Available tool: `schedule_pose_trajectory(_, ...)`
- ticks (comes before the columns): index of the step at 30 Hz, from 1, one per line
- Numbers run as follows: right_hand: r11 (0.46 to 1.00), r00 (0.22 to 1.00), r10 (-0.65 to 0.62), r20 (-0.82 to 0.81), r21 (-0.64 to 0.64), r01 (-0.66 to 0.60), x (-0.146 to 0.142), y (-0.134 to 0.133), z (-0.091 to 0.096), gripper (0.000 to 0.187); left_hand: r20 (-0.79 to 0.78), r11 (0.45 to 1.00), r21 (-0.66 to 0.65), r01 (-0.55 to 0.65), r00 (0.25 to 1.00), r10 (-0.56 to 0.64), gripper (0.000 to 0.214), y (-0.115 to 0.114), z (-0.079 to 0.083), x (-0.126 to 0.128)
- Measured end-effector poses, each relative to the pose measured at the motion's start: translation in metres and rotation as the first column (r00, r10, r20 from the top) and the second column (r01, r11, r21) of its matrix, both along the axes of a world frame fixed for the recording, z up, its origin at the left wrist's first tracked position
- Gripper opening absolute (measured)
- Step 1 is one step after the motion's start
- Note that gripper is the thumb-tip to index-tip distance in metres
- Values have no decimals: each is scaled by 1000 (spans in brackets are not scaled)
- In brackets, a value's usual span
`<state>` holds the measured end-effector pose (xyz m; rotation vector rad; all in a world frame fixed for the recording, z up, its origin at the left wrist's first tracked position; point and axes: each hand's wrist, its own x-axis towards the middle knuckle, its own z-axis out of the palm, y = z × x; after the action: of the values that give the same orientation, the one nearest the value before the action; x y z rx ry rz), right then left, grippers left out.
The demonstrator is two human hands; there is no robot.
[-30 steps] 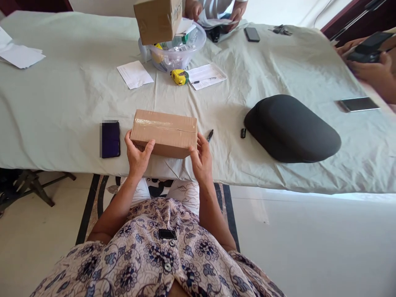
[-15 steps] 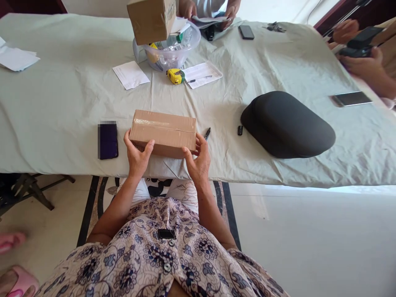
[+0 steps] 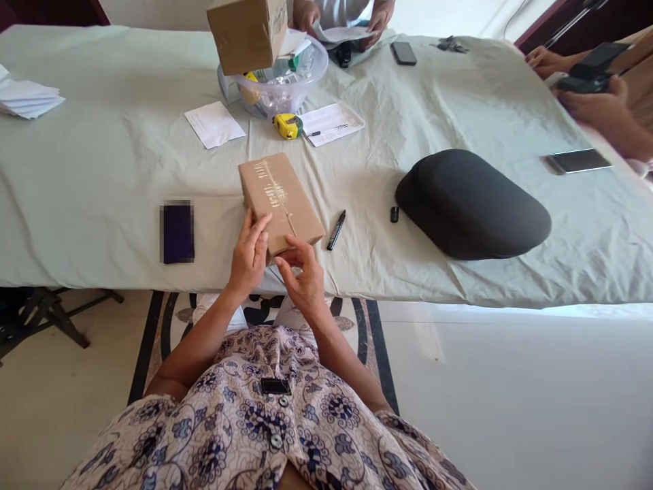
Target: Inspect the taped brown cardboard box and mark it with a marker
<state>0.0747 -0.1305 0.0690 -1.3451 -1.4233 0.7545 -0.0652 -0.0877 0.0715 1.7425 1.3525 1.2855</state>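
A taped cardboard box (image 3: 278,197) lies at a slant close to the table's front edge, with shiny tape along its top. My left hand (image 3: 249,255) grips its left side near the front corner, fingers along the side and top edge. At the box's near end, my right hand (image 3: 305,275) holds the edge, with fingers on top and the thumb low at the end face. The box's underside is hidden. Just right of the box lies an uncapped black marker (image 3: 337,230), and its black cap (image 3: 394,214) is farther right.
A dark purple case (image 3: 177,233) lies left; a large dark grey padded case (image 3: 474,204) sits right. Beyond are a tape measure (image 3: 288,126), paper (image 3: 214,124), and a plastic basket (image 3: 280,99) under another carton (image 3: 247,37). Two people's hands (image 3: 377,20) appear at the far and right edges.
The box has turned from lying crosswise to a slant, its far end now pointing away to the left. My right hand has shifted from its right end to the near end; the marker is uncovered.
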Motion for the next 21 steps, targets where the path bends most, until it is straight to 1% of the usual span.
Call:
schedule_pose_trajectory(2, 999, 999, -41, -36, -22, 40, -5, 5, -3, 42, -2, 999, 6, 53, 999, -53, 54, -6, -3, 0)
schedule_pose_trajectory(4, 996, 997, -78, -26, -39, 77, -6, 11, -4, 38, -24, 997, 15, 77, 997, -77, 54, -11, -6, -2)
schedule_pose_trajectory(6, 996, 997, -79, -13, -49, 78, -5, 16, -4, 35, -61, 997, 17, 75, 995, -74, 56, -13, -7, -5)
schedule_pose_trajectory(9, 997, 998, -61, -19, -55, 60, 0, 21, -2, 33, -130, 999, 32, 35, 991, -30, 55, -11, -8, -8)
schedule_pose_trajectory(12, 995, 995, -78, -64, -64, 74, 10, 23, 0, 34, -181, 998, 60, 25, 983, -14, 55, -7, -9, -9)
schedule_pose_trajectory(15, 981, 978, -188, -95, -62, 182, 25, 26, 0, 39, -182, 996, 87, 26, 983, -10, 53, -6, -10, -9)
schedule_pose_trajectory(18, 959, 956, -284, -71, -33, 283, 40, 30, -4, 43, -160, 993, 120, 9, 987, 11, 50, -8, -13, -12)
schedule_pose_trajectory(19, 956, 954, -295, -62, -32, 293, 44, 31, -6, 43, -152, 991, 130, 3, 988, 17, 49, -8, -14, -14)
schedule_pose_trajectory(21, 960, 959, -277, -62, -47, 274, 47, 34, -11, 44, -129, 990, 139, -8, 991, 26, 48, -10, -17, -17)
